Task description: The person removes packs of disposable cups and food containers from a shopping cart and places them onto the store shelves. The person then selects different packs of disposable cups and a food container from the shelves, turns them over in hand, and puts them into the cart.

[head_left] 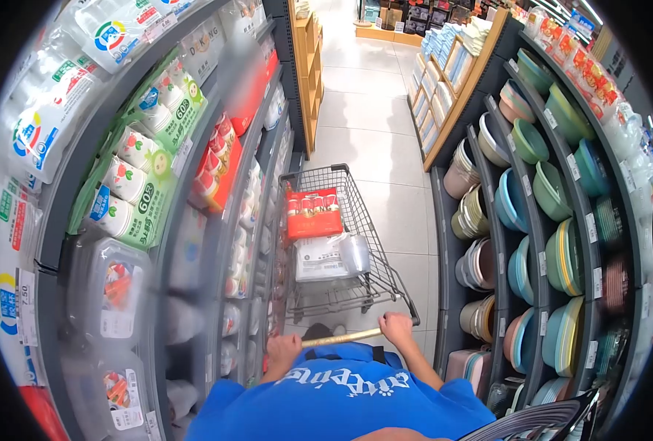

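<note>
Both fists are wrapped round the pale yellow handle (345,338) of a wire shopping cart (376,257). My left hand (283,348) grips the bar's left end, and my right hand (396,328) grips it near the right end, slightly higher in view. Inside the cart lies a red pack of printed cups (314,213). Nearer to me in the cart is a white plastic-wrapped package (319,259), with a translucent stack (355,254), apparently plastic cups, at its right side.
Left shelves hold green packs of paper cups (124,180) and clear plastic containers (113,290). On the right shelves (488,220) stand stacked basins (561,257) and buckets (473,263). Tiled floor (363,110) runs ahead between a wooden rack (308,66) and a towel display (440,81).
</note>
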Motion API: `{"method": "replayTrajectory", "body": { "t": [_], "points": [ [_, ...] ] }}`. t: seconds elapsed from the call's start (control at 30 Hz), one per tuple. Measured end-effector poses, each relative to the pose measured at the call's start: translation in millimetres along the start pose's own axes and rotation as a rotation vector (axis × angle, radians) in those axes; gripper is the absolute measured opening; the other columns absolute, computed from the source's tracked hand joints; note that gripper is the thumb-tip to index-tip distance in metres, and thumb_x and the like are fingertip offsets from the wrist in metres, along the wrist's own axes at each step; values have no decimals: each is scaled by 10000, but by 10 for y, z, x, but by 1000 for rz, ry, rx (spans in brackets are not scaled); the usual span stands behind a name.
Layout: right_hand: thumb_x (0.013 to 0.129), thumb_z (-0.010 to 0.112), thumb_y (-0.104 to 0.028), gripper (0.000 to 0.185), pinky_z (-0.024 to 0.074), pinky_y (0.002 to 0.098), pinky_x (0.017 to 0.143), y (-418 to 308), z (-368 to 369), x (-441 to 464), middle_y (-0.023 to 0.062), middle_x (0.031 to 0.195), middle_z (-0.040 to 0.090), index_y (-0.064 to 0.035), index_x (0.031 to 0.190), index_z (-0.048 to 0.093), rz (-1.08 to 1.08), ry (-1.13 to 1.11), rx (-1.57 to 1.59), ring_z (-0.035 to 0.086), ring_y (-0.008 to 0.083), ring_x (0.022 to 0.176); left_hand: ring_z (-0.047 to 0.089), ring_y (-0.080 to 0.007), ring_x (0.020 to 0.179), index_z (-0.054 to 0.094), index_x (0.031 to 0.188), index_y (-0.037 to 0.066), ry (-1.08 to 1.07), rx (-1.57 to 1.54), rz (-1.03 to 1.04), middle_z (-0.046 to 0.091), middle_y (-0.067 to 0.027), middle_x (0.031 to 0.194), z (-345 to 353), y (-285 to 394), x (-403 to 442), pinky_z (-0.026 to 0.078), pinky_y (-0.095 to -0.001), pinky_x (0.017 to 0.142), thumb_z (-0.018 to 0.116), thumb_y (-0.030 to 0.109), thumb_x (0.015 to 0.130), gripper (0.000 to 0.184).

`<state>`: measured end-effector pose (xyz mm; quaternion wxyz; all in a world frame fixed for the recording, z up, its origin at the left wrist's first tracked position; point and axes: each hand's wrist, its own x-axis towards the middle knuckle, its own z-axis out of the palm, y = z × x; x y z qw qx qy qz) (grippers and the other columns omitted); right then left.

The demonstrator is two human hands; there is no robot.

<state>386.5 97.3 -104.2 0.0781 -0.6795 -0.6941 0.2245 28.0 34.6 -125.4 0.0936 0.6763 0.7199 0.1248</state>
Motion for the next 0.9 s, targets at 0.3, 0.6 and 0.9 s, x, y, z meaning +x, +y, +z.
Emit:
{"method": "replayTrajectory", "body": {
  "t": [0.3,0.6,0.9],
  "points": [
    [882,670,-218,200,398,458,920,74,11,936,103,766,680,-66,757,705,11,482,-134,640,280,845,659,-366,587,699,682,84,62,-34,43,670,-167,634,90,162,1364,483,-505,658,578,274,892,308],
    [873,667,-217,205,384,497,962,-20,-245,2304,139,790,680,-45,768,700,106,496,-141,637,313,851,715,-415,827,734,906,21,-246,-80,-187,728,-230,864,-71,225,3204,556,-522,779,568,329,915,350],
    [839,681,-183,159,389,488,968,-63,-512,3417,133,792,690,-41,774,712,278,425,-109,647,319,854,701,-435,994,735,1030,18,-485,-115,-199,720,-276,1032,125,88,4290,548,-521,879,621,430,888,451]
  ]
}}
